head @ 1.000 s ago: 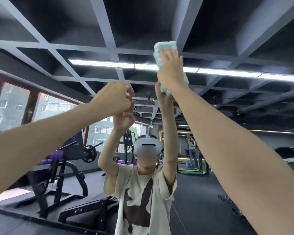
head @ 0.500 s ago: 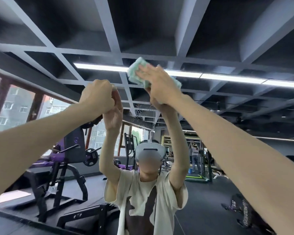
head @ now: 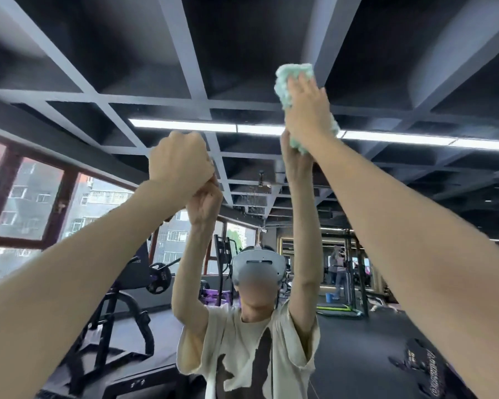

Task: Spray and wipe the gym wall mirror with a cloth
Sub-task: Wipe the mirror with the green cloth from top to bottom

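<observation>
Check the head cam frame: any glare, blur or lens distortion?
Head view: ceiling light strip clips white; windows wash out; wide-angle bows the beams and stretches the forearms; cloth and right hand slightly soft.

The setting was a gym: a wall mirror (head: 432,90) reflected a purple-and-black weight machine (head: 118,309) loaded with a plate (head: 157,279), a squat rack (head: 348,269), dark rubber flooring (head: 357,358) and strip lights (head: 185,125) under a black grid ceiling (head: 236,53).
</observation>
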### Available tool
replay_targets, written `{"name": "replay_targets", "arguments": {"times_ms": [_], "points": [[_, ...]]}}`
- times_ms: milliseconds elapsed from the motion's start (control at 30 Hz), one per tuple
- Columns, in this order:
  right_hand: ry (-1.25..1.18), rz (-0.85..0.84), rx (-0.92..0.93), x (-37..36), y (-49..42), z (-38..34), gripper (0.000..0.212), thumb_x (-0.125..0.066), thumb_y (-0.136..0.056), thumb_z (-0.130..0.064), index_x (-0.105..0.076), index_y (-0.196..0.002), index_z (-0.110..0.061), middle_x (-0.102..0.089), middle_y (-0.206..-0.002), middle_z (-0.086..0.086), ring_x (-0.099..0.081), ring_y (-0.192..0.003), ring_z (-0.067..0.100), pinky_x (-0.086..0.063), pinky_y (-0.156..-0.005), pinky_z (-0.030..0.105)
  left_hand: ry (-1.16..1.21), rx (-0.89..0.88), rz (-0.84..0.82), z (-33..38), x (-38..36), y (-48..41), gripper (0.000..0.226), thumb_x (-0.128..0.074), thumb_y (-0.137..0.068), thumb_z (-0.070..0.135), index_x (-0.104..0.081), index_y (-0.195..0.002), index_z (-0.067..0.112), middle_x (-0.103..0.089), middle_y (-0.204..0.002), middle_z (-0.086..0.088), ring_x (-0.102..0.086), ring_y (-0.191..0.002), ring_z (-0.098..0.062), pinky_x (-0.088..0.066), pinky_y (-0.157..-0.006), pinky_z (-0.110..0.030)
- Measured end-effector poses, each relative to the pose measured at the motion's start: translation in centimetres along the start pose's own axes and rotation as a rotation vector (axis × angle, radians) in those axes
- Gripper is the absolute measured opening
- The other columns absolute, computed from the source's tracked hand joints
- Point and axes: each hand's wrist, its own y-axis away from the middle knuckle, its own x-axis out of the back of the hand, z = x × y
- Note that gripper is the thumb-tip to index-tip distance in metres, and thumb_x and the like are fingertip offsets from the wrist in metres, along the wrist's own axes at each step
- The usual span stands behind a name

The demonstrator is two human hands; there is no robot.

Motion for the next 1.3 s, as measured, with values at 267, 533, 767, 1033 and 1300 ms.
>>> {"name": "replay_targets", "arguments": {"times_ms": [267,533,767,1033,1300], "points": [[-0.127,-0.279,0.617,-1.0,7.2,-4.2,0.058,-0.04,-0.095,0.003,-0.035,-0.145,-0.026,-0.024,-0.156,-0.006,-0.017,-0.145,0.01,-0.005,-0.117,0.031,-0.072,-0.049,0.0,1.0,-0.3,-0.1,0.008,-0.052,-0.084,0.003,-0.048,-0.077,0.006,-0.043,-0.073,-0.011,-0.04,-0.069,-0.028,-0.031,-0.06,-0.034],[0.057,0.009,-0.155,1.7,1.8,6.7,0.058,-0.045,-0.092,-0.004,-0.033,-0.147,-0.016,-0.026,-0.156,0.006,-0.025,-0.142,0.025,-0.016,-0.117,0.044,-0.037,-0.103,0.041,0.2,-0.8,-0.2,0.015,-0.05,-0.089,0.008,-0.059,-0.079,0.001,-0.044,-0.066,-0.009,-0.041,-0.062,-0.023,-0.028,-0.051,-0.028],[0.075,-0.195,0.557,-2.6,7.4,-5.0,0.051,-0.03,-0.102,-0.014,-0.019,-0.152,-0.02,-0.014,-0.16,-0.001,-0.01,-0.147,0.015,-0.004,-0.118,0.035,0.015,0.023,0.023,0.6,-0.7,-0.3,0.015,-0.05,-0.086,0.008,-0.047,-0.073,0.002,-0.032,-0.06,-0.007,-0.029,-0.052,-0.022,-0.03,-0.053,-0.032],[0.146,-0.023,-0.14,1.8,-0.7,7.6,0.063,-0.044,-0.094,-0.007,-0.019,-0.152,-0.013,-0.018,-0.158,0.008,-0.016,-0.145,0.024,-0.01,-0.117,0.047,-0.025,0.016,0.071,0.4,-0.7,-0.5,0.016,-0.053,-0.084,0.011,-0.05,-0.069,0.004,-0.041,-0.06,-0.007,-0.038,-0.051,-0.021,-0.031,-0.055,-0.031],[0.042,-0.213,0.472,-2.6,-1.1,-7.2,0.048,-0.032,-0.101,-0.016,-0.031,-0.148,-0.023,-0.025,-0.157,-0.001,-0.023,-0.143,0.017,-0.01,-0.116,0.041,-0.017,0.025,0.039,1.1,-0.2,-0.7,0.025,-0.048,-0.083,0.005,-0.035,-0.062,0.007,-0.032,-0.062,-0.006,-0.036,-0.058,-0.025,-0.029,-0.062,-0.035]]}}
